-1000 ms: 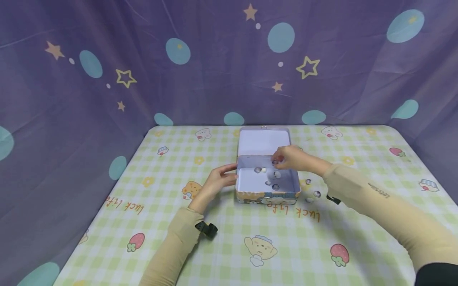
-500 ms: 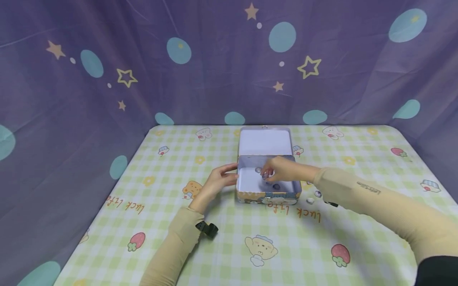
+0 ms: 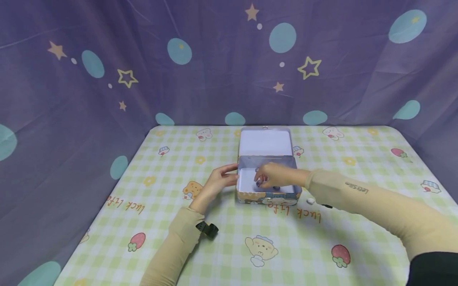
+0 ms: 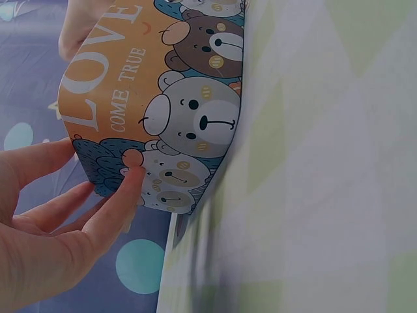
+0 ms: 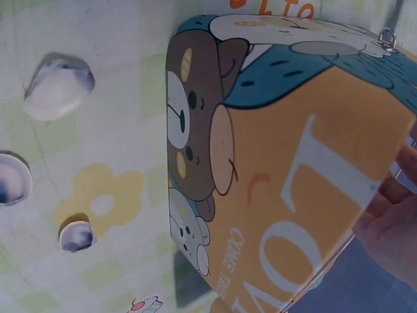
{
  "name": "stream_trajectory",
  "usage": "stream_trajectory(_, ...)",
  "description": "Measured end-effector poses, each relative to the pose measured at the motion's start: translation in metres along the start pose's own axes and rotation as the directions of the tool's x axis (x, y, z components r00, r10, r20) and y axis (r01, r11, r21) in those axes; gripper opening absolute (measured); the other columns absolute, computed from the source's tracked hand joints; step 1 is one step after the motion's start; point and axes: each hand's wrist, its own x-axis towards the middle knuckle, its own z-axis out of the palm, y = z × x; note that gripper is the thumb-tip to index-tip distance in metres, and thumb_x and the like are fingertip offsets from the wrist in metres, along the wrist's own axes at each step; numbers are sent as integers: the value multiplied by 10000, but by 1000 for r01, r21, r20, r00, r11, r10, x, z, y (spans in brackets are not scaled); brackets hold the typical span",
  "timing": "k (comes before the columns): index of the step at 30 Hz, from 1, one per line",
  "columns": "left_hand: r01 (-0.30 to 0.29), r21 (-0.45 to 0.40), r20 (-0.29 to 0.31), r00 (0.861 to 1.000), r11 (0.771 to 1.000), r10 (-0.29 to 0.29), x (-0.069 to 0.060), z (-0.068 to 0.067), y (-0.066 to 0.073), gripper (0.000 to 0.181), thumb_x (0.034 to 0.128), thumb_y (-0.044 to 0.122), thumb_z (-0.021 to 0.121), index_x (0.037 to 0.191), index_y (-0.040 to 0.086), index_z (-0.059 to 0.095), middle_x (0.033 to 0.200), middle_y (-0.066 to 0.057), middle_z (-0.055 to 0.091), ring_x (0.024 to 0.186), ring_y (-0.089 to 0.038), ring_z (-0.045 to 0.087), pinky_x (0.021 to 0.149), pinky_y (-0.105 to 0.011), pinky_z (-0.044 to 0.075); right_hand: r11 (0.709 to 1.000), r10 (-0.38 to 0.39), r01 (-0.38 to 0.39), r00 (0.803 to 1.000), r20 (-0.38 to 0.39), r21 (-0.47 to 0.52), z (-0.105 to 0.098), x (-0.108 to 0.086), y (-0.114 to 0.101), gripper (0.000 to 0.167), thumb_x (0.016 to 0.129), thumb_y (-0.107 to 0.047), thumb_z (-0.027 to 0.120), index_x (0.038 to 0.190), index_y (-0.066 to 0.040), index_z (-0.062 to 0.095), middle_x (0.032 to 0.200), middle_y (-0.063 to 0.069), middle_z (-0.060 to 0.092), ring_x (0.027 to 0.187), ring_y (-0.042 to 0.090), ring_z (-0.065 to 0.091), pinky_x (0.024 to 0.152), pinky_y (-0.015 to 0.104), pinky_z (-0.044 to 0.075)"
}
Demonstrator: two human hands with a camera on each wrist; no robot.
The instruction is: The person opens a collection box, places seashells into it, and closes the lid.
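A hinged tin box [image 3: 250,197], printed with cartoon bears, stands on the table with its lid [image 3: 265,142] tipped back. My left hand [image 3: 220,179] rests fairly straight fingers against the box's left side; the left wrist view shows the fingertips [image 4: 133,182] touching its printed wall. Inside the box, low over the floor, my right hand [image 3: 278,174] pinches a small purplish seashell [image 3: 259,183]. Another shell [image 3: 276,188] lies beneath that hand, which hides part of the box floor. In the right wrist view the box wall covers most of the right hand's surroundings.
Right of the box, a white shell [image 5: 60,91] and two purple-tinted shells [image 5: 77,236] lie on the cloth. A green checked tablecloth [image 3: 200,254] covers the table. Behind it hangs a purple curtain [image 3: 222,87] with stars.
My right hand has moved left and toward the front inside the box, carrying a shell from near the back right to the left-middle. The left hand stays at the box's side.
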Motion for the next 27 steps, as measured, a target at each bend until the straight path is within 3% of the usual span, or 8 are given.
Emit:
stream_trajectory(6,25,-18,24,999,1000,-24,-2,0,5,472,839,-11,554,1283,-60,401,1321,-251,380,1080,-422,478,819,-311,524,1000,26,-26,1000,-11,18,-1,-4,3,262,752,-63,652,997,28,635,836,92,630,737,163,577,647,210,509)
stream_trajectory(11,38,-5,44,998,999,-38,-8,2,17,478,846,-32,530,1292,-88,366,1331,-274,347,1098,-444,449,841,-322,511,1000,15,-13,996,-93,25,-7,-14,7,241,760,-67,652,980,30,641,885,122,640,750,180,583,653,244,520)
stream_trajectory(18,-8,16,23,1000,1000,8,-4,0,7,467,841,-3,550,1275,-85,397,1301,-278,387,1050,-416,504,810,-323,529,997,32,-20,984,-173,69,-17,-30,9,214,768,-74,648,969,-1,647,913,87,639,751,171,592,691,341,539)
stream_trajectory(23,23,17,45,999,1000,-23,-13,3,24,483,850,-18,528,1291,-107,352,1324,-293,342,1095,-448,448,840,-323,513,994,62,-41,975,-214,103,-21,-42,11,198,783,-80,639,974,-28,647,934,53,628,779,164,587,729,362,533)
stream_trajectory(27,25,17,47,999,1000,-26,-13,4,25,484,850,-19,527,1292,-108,349,1325,-291,342,1098,-447,446,837,-313,514,992,92,-64,962,-257,113,-23,-51,12,212,781,-88,648,986,-35,644,938,66,627,792,182,590,740,374,532)
